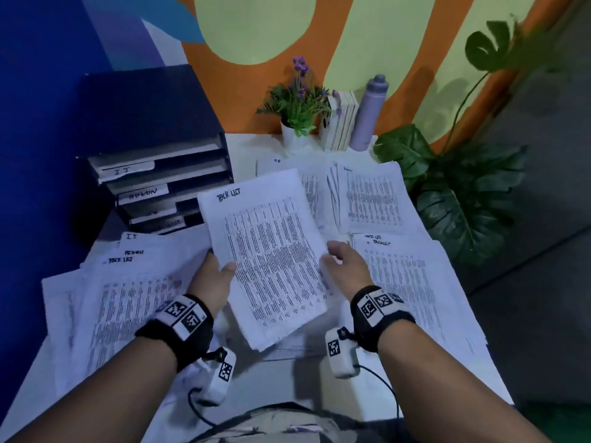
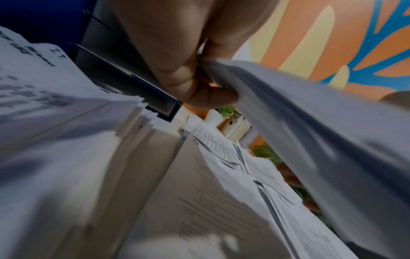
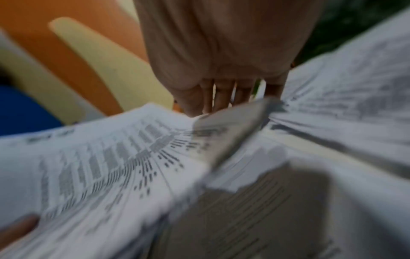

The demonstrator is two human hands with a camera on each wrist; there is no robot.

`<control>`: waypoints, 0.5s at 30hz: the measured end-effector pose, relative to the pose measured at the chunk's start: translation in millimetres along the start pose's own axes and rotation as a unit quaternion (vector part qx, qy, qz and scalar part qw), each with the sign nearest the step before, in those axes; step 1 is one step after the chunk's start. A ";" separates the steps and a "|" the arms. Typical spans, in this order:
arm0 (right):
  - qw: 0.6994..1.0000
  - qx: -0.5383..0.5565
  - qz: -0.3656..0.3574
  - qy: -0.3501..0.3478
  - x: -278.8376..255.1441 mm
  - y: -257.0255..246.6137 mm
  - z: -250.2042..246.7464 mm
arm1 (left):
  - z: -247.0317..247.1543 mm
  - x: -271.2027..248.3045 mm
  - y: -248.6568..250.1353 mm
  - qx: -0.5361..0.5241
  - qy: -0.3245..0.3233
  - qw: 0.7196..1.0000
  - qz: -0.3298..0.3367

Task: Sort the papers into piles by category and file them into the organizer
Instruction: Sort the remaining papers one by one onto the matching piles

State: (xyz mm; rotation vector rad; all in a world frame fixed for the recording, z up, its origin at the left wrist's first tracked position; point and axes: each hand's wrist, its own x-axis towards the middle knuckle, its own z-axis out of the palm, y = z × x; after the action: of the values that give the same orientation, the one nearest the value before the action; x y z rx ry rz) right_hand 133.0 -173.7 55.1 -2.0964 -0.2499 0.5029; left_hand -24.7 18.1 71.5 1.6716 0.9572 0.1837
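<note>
A thick stack of printed sheets headed "TECK LIST" is lifted over the middle of the white table. My left hand grips its left edge, thumb on top; the left wrist view shows that hand pinching the stack. My right hand is at the stack's right edge. In the right wrist view its fingers run fairly straight down to the blurred stack. The dark blue tray organizer, with IT and ADMIN labels, stands at the back left.
A loose mixed heap lies on the left. An HR pile and an Admin pile lie at the back, and a Teck List pile on the right. A potted plant, books and a purple bottle line the wall. A large-leafed plant stands beside the table.
</note>
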 end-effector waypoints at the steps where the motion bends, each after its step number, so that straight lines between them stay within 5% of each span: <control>1: 0.999 -0.020 0.000 -0.026 -1.2 3.2 -1.1 | 6.0 -1.2 -1.5 0.003 -0.018 1.000 0.013; 3: 0.999 0.020 0.033 -0.031 -5.0 9.9 -4.5 | 17.1 -2.5 -2.3 0.007 -0.052 0.998 0.026; 6: 0.995 0.046 0.070 0.050 -5.8 22.1 -23.5 | 29.2 1.5 -3.0 0.000 -0.089 0.996 0.022; 15: 0.964 -0.095 0.136 0.208 9.8 90.3 -137.5 | 28.0 12.4 -20.8 0.217 -0.037 0.975 0.013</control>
State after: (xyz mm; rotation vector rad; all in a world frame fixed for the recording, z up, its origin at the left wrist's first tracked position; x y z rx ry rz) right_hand 201.5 -323.1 42.8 -2.3796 0.2468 0.1895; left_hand -10.6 6.1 39.4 2.0747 0.9659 -0.0770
